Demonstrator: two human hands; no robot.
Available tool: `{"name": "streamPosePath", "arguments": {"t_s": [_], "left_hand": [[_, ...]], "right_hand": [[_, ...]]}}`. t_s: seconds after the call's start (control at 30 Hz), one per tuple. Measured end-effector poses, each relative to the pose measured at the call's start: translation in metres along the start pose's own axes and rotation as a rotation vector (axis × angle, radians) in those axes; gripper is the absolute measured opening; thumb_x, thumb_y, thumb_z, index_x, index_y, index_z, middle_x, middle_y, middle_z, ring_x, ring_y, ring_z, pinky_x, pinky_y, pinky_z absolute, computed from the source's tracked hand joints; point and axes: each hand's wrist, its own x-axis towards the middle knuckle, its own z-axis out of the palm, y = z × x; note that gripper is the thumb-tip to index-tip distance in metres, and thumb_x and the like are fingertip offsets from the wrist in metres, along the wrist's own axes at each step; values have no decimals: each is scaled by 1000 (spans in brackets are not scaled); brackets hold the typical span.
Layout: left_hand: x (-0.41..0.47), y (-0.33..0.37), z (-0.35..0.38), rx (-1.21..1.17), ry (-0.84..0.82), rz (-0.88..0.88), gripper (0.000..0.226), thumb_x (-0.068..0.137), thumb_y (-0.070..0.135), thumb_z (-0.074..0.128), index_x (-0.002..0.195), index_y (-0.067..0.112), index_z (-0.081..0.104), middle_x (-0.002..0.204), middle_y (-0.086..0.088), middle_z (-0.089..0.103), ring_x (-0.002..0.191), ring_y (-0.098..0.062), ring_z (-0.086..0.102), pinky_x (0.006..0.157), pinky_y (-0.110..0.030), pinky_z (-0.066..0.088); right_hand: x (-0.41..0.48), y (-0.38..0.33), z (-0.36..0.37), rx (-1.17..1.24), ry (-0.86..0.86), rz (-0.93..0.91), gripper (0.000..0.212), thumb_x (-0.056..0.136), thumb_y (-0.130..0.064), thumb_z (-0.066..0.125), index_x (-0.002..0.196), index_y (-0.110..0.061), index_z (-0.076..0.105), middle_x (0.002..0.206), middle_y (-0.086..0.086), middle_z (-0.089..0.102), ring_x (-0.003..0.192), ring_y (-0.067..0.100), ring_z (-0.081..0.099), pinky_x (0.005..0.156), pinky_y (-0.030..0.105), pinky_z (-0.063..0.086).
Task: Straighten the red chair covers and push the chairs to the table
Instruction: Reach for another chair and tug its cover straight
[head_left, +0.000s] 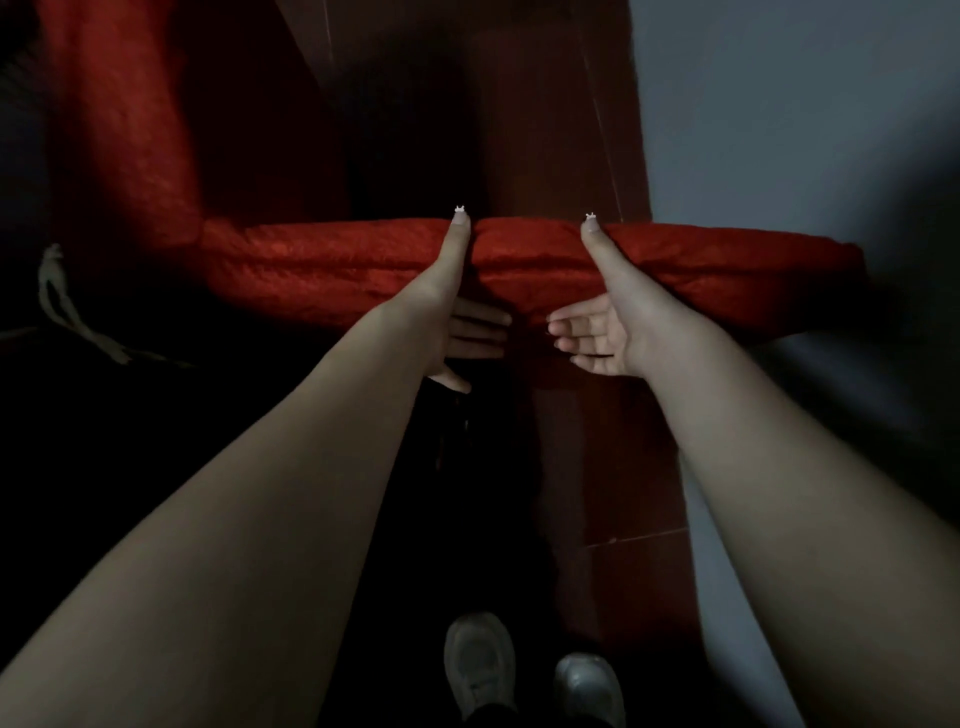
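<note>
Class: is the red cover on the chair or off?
On: the red cover wraps a padded top edge; left hand and right hand grip it.

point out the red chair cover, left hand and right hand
red chair cover (337, 265): head view, padded top band, left of the hands
left hand (441, 317): head view, back of the hand below the thumb
right hand (610, 327): head view, palm below the thumb

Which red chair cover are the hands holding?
The red chair cover across the middle: left hand and right hand hold it, thumbs on top. The other red cover, upper left, is untouched.
</note>
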Motion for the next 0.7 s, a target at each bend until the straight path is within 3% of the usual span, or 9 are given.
{"name": "streamPosePath", "arguments": {"t_s": [0.13,0.3,0.4,0.53,0.63,0.7], "left_hand": [[-5,-7,0,-67,-21,36,98,66,91,30,88,5,71,80,-11,74,85,-24,68,75,-57,49],[-29,-6,5,-104,-86,98,76,83,74,35,92,6,69,84,-9,74,77,-21,72,74,-51,52],[-46,0,11,5,2,343,49,92,55,43,92,11,66,80,-2,74,73,-13,72,72,-36,53],[-60,2,15,157,83,794,13,96,22,52,94,13,61,88,-5,71,76,-13,70,67,-19,53],[-58,2,12,518,367,1012,13,93,22,56,104,20,63,98,6,68,90,-7,63,78,-13,46],[-52,5,10,707,489,1119,27,93,23,55,119,17,59,114,2,64,105,-12,58,89,-17,41]], "right_hand": [[-7,-1,2,65,-13,-1,87,70,-86,40,91,-6,68,71,0,73,62,14,70,65,33,49],[-20,5,-1,133,-44,-93,65,79,-71,48,89,-10,68,62,-1,70,56,13,68,62,31,49],[-34,3,-2,114,-22,-296,50,85,-60,52,85,-13,68,65,-1,71,61,12,69,65,29,50],[-47,-3,1,-13,165,-649,26,87,-46,59,82,-22,67,71,-5,72,71,8,69,75,26,48],[-43,-5,2,-171,335,-818,16,86,-39,63,86,-24,66,85,-7,70,84,5,65,76,17,45],[-37,-6,0,-305,422,-879,27,85,-38,65,105,-20,65,102,-6,68,97,6,60,82,15,44]]}}
